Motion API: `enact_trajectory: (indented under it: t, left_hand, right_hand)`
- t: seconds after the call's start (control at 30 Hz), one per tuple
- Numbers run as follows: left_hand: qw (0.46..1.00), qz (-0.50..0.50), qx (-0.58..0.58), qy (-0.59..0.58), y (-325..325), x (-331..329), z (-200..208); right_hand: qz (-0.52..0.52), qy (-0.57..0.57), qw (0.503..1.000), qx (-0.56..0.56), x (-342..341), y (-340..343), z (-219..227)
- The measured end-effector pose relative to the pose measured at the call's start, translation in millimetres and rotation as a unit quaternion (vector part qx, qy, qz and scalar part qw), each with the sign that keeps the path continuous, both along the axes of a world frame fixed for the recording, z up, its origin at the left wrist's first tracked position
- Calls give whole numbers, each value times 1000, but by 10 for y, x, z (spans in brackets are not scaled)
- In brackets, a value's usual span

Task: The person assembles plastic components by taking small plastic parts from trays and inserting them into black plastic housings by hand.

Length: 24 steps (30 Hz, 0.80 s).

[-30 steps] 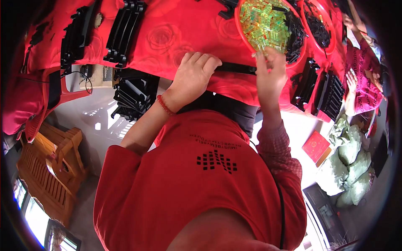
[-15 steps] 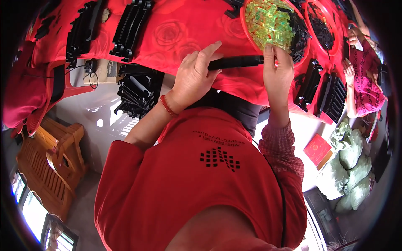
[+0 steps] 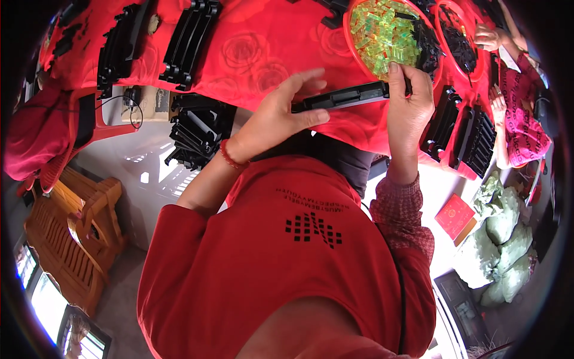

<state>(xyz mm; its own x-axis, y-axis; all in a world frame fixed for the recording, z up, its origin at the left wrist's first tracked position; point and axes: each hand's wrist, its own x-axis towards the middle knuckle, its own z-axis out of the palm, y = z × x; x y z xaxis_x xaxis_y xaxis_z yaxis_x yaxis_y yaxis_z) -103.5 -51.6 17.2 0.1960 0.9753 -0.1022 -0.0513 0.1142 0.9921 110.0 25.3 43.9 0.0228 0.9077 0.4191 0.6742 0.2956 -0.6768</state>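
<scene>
A long black plastic housing (image 3: pixel 353 96) is held level between my two hands, above the near edge of the red-covered table. Its hollow, ribbed side now faces up toward me. My left hand (image 3: pixel 281 113) has its left end, thumb along the near side and fingers stretched behind. At the other end my right hand (image 3: pixel 412 99) pinches the housing between thumb and bent fingers. Just beyond that hand lies a round red-rimmed tray (image 3: pixel 353 45) with many yellow-green translucent plastic pieces (image 3: pixel 382 36) and small black parts (image 3: pixel 427 51).
Stacks of black housings lie on the table (image 3: pixel 245 54) at left (image 3: pixel 190 45) and right (image 3: pixel 475 137). More are piled (image 3: pixel 197 128) below its edge. A second red tray (image 3: pixel 460 45) holds black parts. At right, a co-worker's hand (image 3: pixel 489 39) is over the table. Pale sacks (image 3: pixel 502 239) sit on the floor.
The housing has rolled from its smooth side to its hollow side and moved slightly right. My right hand shifted right with it. The co-worker's hand moved left and farther away.
</scene>
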Motion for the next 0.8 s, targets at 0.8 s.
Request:
enact_trajectory:
  t: [0.8]
  left_hand:
    - [984, -14, -98, -151, -47, 217, -146]
  right_hand:
    - [137, -129, 980, -71, -344, -413, -136]
